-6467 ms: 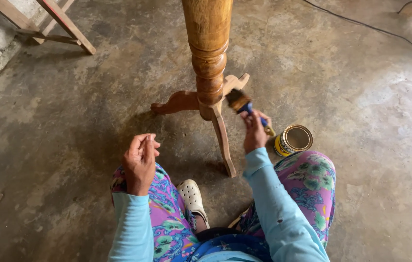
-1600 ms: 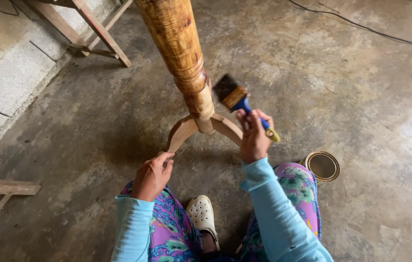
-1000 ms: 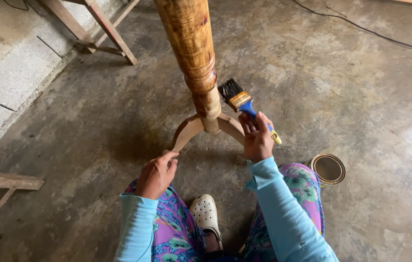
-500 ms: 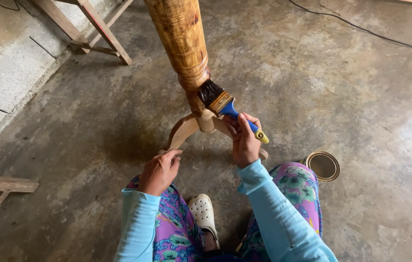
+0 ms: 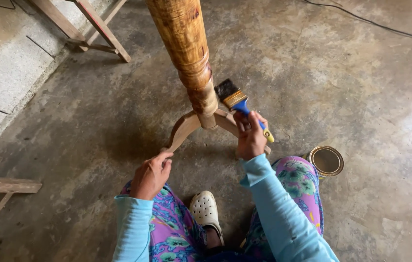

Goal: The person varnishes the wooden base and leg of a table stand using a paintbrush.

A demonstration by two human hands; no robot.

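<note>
Fingers (image 5: pixel 254 127) of the right hand (image 5: pixel 250 138) are wrapped tight round the blue-and-yellow handle of a brush (image 5: pixel 239 104), dark bristles up and sitting just beside the turned wooden post (image 5: pixel 186 53), near where it narrows above the legs. Can't tell if the bristles are actually touching the wood. Left hand (image 5: pixel 150 173) is loosely curled, fingertips resting on the tip of the post's curved left leg (image 5: pixel 181 132), not really clamping anything.

Floor (image 5: pixel 341 73) is bare grey concrete, blotchy and stained, darker in the patch around the post's feet. Rough pale wall (image 5: pixel 2 73) runs along the left edge, with timber frame legs (image 5: pixel 87 29) leaning by it at the top and a couple of wooden rails (image 5: pixel 2 184) poking in lower left. Thin black cable (image 5: pixel 375 24) snakes across the upper right.

Only container around is a small round tin (image 5: pixel 326 161), open, gold-coloured rim, standing on the floor just right of the person's right knee. No label visible from this angle. White clog (image 5: pixel 205 211) between the floral trouser legs.
</note>
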